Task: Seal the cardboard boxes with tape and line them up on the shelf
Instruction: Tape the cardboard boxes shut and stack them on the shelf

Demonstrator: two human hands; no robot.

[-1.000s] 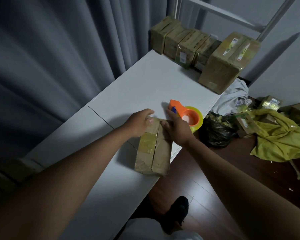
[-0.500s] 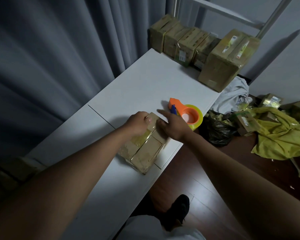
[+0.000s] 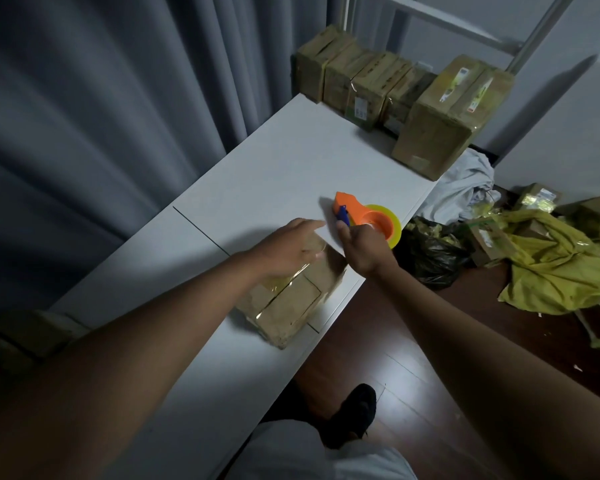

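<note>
The cardboard box (image 3: 291, 299) lies on the white table (image 3: 257, 174), long axis angled toward the tape dispenser (image 3: 368, 216) beyond it. Your left hand (image 3: 291, 251) rests relaxed on its far end; your right hand (image 3: 364, 247) curls at the dispenser, grasp uncertain.

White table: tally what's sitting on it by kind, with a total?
On the white table:
Cardboard boxes: 6. One under the left hand at, four in a row at the far end, and a bigger one.
Tape dispensers: 1, orange, right hand reaching it.
Total: 7
</note>
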